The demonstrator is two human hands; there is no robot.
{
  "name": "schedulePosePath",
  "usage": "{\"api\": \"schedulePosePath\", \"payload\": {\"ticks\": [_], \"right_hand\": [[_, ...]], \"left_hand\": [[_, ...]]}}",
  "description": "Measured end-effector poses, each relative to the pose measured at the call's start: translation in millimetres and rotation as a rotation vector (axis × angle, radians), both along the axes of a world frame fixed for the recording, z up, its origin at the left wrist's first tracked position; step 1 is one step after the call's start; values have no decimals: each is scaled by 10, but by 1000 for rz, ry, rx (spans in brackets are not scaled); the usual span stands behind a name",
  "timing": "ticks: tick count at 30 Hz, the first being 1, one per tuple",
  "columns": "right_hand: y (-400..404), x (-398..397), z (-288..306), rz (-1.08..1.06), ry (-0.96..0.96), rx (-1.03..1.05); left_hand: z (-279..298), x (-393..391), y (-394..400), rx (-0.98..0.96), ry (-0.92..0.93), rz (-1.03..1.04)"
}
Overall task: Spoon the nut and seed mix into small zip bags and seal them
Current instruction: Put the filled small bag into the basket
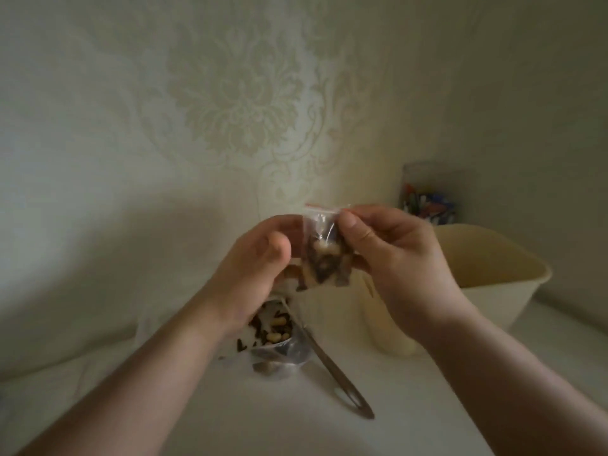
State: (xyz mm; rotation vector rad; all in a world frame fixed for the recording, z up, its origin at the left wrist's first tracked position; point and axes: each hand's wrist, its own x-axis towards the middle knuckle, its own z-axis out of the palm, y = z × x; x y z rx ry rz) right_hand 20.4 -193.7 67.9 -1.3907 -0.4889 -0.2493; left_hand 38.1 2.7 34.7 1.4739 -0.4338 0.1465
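Observation:
A small clear zip bag (324,255) with a red strip along its top hangs in the air between my hands, partly filled with nuts and dark seeds. My right hand (391,255) pinches its top right corner between thumb and forefinger. My left hand (260,261) holds the bag's left side with curled fingers. Below on the table sits an open clear bag of nut and seed mix (273,334). A metal spoon (332,366) rests in that bag, its handle lying on the table toward me.
A cream plastic basin (493,268) stands at the right, with a cream cup-like container (391,330) in front of it. A clear jar of coloured pens (427,195) is behind, by the patterned wall. The white table (296,429) spreads below my arms.

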Motion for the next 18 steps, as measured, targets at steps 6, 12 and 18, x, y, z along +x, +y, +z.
{"api": "schedulePosePath", "payload": {"ticks": [6,12,18], "right_hand": [[-907,361,475,-347,-134,-247],[-1419,710,232,-443,-41,-707],[-1571,492,334,-307,-181,-1312]], "left_hand": [[362,336,-793,706,317,270],[139,456,-1082,705,248,301],[16,88,-1136,772,-145,429]]}}
